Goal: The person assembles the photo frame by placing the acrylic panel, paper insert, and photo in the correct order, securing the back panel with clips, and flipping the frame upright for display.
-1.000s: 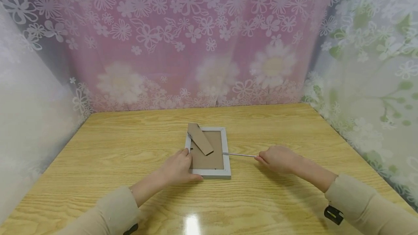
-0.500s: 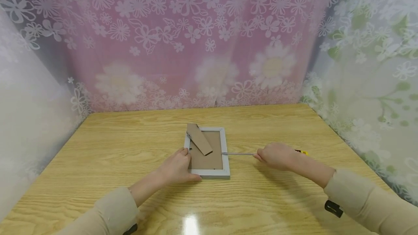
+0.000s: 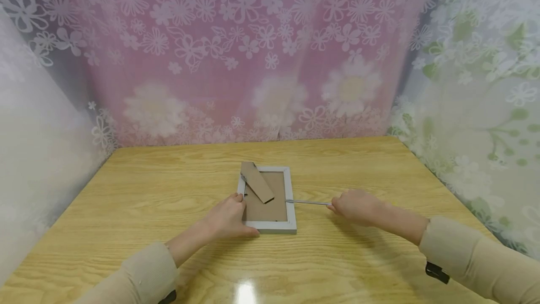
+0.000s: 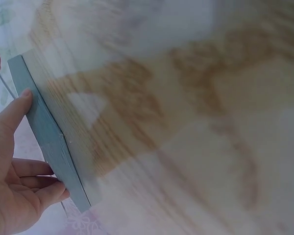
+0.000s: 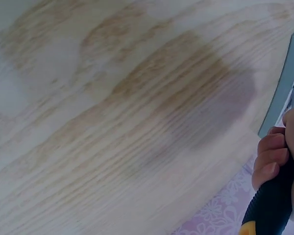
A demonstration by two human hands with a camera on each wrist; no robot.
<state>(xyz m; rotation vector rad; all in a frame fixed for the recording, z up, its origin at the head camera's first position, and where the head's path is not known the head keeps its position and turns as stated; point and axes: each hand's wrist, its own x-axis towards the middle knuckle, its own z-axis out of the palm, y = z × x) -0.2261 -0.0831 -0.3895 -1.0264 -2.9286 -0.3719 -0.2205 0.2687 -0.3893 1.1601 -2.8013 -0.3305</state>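
Note:
A picture frame [image 3: 291,186] with a pale grey rim lies face down on the table. Its brown backing board [image 3: 266,212] faces up, and a cardboard stand leg [image 3: 258,183] slants across the upper left. My left hand [image 3: 225,217] grips the frame's near left corner, thumb along the near edge and fingers at the left side. In my right hand [image 3: 358,206] is a screwdriver, its black and yellow handle [image 5: 269,203] showing in the right wrist view. The screwdriver's metal shaft [image 3: 310,202] points left, its tip at the inner edge of the right rim.
The wood-grain table [image 3: 168,172] extends around the frame on all sides. A pink flowered curtain [image 3: 211,83] hangs behind it, with pale flowered curtains at left and right [image 3: 464,154]. Each sleeve cuff has a dark device strapped under it.
The right hand has dipped and tilted slightly, and the yellow handle end seen half a second ago is hidden again in the head view. The screwdriver tip stays at the rim; the left hand keeps its grip.

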